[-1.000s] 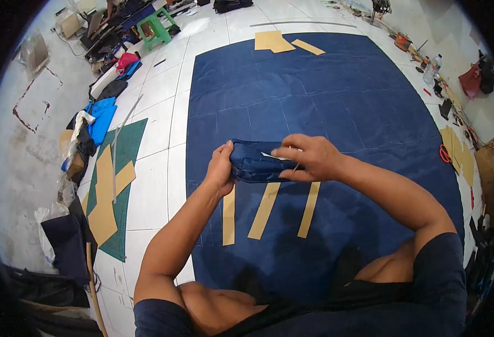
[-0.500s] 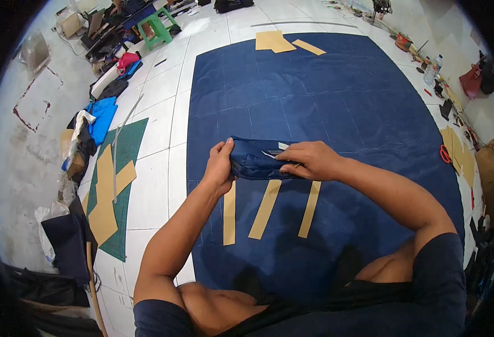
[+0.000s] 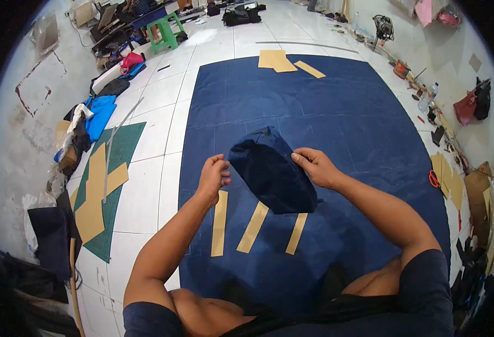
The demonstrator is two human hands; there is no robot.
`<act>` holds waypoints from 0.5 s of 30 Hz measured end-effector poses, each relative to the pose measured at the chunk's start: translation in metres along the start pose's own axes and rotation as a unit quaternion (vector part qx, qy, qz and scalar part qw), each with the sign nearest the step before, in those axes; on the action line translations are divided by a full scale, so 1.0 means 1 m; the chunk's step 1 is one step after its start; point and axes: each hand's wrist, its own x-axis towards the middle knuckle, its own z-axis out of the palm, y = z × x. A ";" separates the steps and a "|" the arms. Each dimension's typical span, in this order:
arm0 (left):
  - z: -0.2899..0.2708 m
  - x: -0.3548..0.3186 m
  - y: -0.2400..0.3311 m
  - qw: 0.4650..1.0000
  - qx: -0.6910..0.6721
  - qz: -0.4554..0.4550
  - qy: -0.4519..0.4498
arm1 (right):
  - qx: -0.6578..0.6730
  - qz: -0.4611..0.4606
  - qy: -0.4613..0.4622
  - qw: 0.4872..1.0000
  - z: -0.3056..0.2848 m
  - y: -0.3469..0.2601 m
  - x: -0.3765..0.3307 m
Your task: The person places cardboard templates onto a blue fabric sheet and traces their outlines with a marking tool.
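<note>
A dark navy fabric pouch (image 3: pixel 275 174) hangs tilted over the spread blue cloth (image 3: pixel 247 84), its dark opening turned toward me. My right hand (image 3: pixel 314 165) pinches the pouch's right edge between thumb and fingers. Close by the pouch's left edge is my left hand (image 3: pixel 213 174), its fingers loosely bent and apart, seemingly not gripping it. Below the pouch, three tan card strips (image 3: pixel 219 224) lie on the cloth, the tops of two partly hidden by it. Pale chalk lines mark the cloth.
Left of the cloth, tan card templates (image 3: pixel 96 185) and a metal ruler (image 3: pixel 108 163) rest on a green cutting mat (image 3: pixel 137 137). More card pieces (image 3: pixel 276 60) lie at the cloth's far edge. Red-handled scissors (image 3: pixel 434 178) sit at the right edge. A green stool (image 3: pixel 164 33) stands far left.
The pouch has swung from level to tilted, its opening now showing. My left hand has come off it, and my right hand has moved to its right edge. The view has shifted slightly.
</note>
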 end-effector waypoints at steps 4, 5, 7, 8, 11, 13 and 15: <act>0.016 -0.005 -0.010 0.992 0.021 -0.071 -0.104 | 0.114 0.022 0.030 0.993 -0.007 0.021 0.004; 0.015 -0.006 -0.012 0.992 0.017 -0.069 -0.102 | 0.111 0.020 0.028 0.993 -0.006 0.014 0.004; 0.015 -0.009 -0.018 0.986 0.049 -0.038 -0.153 | 0.151 0.097 0.012 0.984 -0.001 0.000 0.003; 0.017 -0.011 -0.018 0.989 0.027 -0.021 -0.141 | 0.148 0.097 0.013 0.984 -0.001 -0.002 0.003; 0.019 -0.014 -0.013 0.994 0.007 -0.009 -0.113 | 0.170 0.111 0.009 0.979 -0.003 0.000 0.002; 0.024 -0.017 -0.007 0.994 0.019 0.016 -0.104 | 0.130 0.130 0.013 0.983 -0.006 0.008 0.002; 0.019 -0.017 -0.007 0.995 0.034 0.042 -0.086 | 0.123 0.129 0.002 0.984 -0.003 0.010 0.002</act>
